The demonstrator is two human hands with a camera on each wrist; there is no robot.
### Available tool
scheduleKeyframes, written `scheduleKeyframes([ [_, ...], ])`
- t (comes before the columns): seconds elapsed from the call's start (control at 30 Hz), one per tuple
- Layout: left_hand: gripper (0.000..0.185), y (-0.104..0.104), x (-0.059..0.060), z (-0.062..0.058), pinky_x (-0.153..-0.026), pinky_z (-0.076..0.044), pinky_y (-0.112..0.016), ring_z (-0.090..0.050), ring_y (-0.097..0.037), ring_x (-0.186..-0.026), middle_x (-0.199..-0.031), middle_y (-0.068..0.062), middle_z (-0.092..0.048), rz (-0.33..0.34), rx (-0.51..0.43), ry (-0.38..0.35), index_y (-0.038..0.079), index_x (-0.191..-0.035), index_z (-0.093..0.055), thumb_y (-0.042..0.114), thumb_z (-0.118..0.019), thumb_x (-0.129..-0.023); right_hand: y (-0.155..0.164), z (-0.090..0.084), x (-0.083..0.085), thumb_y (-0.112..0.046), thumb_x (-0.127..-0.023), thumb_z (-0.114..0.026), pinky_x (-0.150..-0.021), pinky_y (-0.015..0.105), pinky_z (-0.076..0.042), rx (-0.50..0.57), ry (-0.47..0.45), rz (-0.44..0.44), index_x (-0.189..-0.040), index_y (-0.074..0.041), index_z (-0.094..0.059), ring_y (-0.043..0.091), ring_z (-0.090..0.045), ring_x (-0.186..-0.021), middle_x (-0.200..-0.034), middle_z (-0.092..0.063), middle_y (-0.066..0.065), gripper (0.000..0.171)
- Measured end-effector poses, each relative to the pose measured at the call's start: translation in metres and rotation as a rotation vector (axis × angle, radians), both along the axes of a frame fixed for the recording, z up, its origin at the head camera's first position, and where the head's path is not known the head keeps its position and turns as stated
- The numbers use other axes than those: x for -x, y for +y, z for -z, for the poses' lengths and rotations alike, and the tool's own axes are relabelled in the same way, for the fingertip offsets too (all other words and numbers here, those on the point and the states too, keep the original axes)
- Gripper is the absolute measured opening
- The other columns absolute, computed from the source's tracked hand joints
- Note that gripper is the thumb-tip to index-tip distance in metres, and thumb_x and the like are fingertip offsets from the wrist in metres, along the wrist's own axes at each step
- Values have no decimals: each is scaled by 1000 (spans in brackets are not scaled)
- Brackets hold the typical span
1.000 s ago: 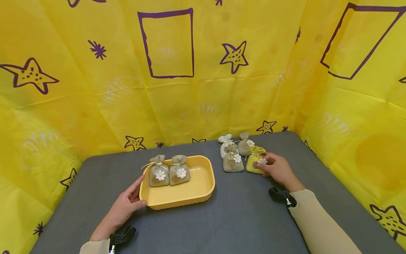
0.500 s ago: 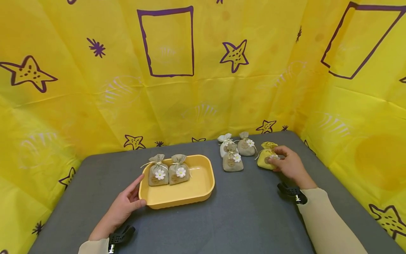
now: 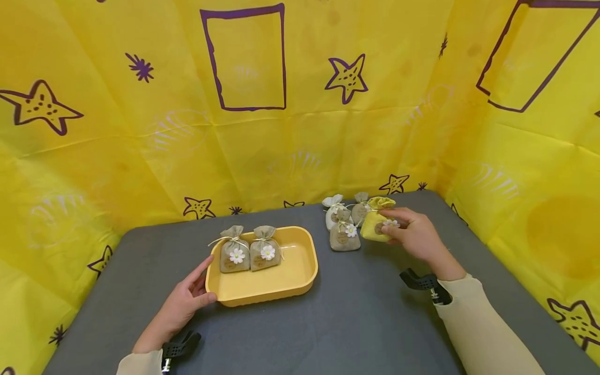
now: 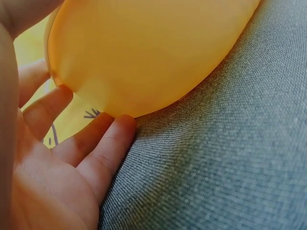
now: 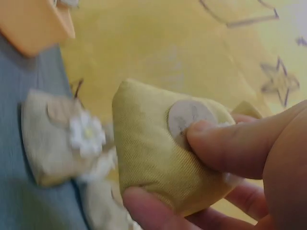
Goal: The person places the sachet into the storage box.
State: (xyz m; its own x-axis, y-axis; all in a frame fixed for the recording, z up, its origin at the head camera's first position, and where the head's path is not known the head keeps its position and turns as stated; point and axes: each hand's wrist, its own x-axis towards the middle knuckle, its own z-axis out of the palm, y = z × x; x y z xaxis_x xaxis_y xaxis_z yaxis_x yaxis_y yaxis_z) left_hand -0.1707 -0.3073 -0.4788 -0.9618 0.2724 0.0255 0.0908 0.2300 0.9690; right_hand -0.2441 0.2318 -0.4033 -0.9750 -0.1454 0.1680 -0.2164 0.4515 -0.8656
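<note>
In the head view my right hand (image 3: 414, 234) pinches a yellow drawstring sachet (image 3: 373, 229) with a white flower, held off the table. The right wrist view shows the thumb pressing the round label of the sachet (image 5: 158, 139), fingers behind it. My left hand (image 3: 185, 302) holds the left end of a yellow tray (image 3: 300, 289); its thumb is at the near corner, and the fingertips touch the outer wall in the left wrist view. Two beige sachets, one on the left (image 3: 235, 250) and one beside it (image 3: 265, 250), lean against the tray's back wall.
Left of the yellow sachet, a beige sachet (image 3: 345, 234) stands in front of a white one (image 3: 332, 205) and another beige one (image 3: 360, 211). The grey table (image 3: 304, 338) is bordered at the back and sides by patterned yellow cloth (image 3: 309, 140).
The yellow sachet, in my right hand, shifted right along the table, then rose and came back left towards the other sachets. The left hand and tray have stayed in place.
</note>
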Motion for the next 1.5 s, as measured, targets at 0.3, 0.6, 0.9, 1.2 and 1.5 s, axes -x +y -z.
scheduleKeyframes([
  [0.3, 81, -1, 1, 3, -94, -47, -23, -48, -17, -129, -160, -28, -15, 17, -37, 15, 10, -160, -17, 5, -67, -96, -51, -14, -2, -8, -91, -74, -63, 38, -59, 26, -34, -43, -123, -5, -69, 32, -69, -72, -121, -62, 15, 33],
  [0.6, 81, -1, 1, 3, -96, -45, -22, -41, -18, -135, -161, -25, -11, 21, -38, 14, 10, -160, -17, 4, -66, -96, -114, -18, 5, -10, -89, -77, -61, 46, -59, 34, -59, -104, -113, -15, -75, 29, -65, -69, -103, -65, 9, 25],
  [0.9, 82, -1, 1, 2, -96, -44, -22, -30, -37, -140, -162, -25, -10, 22, -36, 9, 8, -160, -16, 4, -66, -96, -165, -6, 14, -19, -88, -79, -58, 35, -55, -71, -54, -146, -111, -21, -76, 25, -66, -73, -116, -67, 0, 24],
  [1.2, 81, 0, 2, 3, -95, -46, -23, -32, -41, -137, -161, -26, -11, 18, -33, 1, 9, -160, -16, 6, -67, -96, -187, 3, 16, -16, -89, -77, -60, 34, -55, -133, -43, -217, -107, -19, -75, 18, -63, -68, -119, -65, 2, 18],
  [1.5, 81, -1, 2, 3, -95, -46, -23, -38, -35, -135, -161, -26, -13, 13, -31, 6, 10, -160, -18, 6, -67, -96, -187, 4, 17, -17, -91, -75, -98, 48, -45, -454, 118, -210, -117, -15, -74, 33, -55, -119, -135, -55, 13, 27],
])
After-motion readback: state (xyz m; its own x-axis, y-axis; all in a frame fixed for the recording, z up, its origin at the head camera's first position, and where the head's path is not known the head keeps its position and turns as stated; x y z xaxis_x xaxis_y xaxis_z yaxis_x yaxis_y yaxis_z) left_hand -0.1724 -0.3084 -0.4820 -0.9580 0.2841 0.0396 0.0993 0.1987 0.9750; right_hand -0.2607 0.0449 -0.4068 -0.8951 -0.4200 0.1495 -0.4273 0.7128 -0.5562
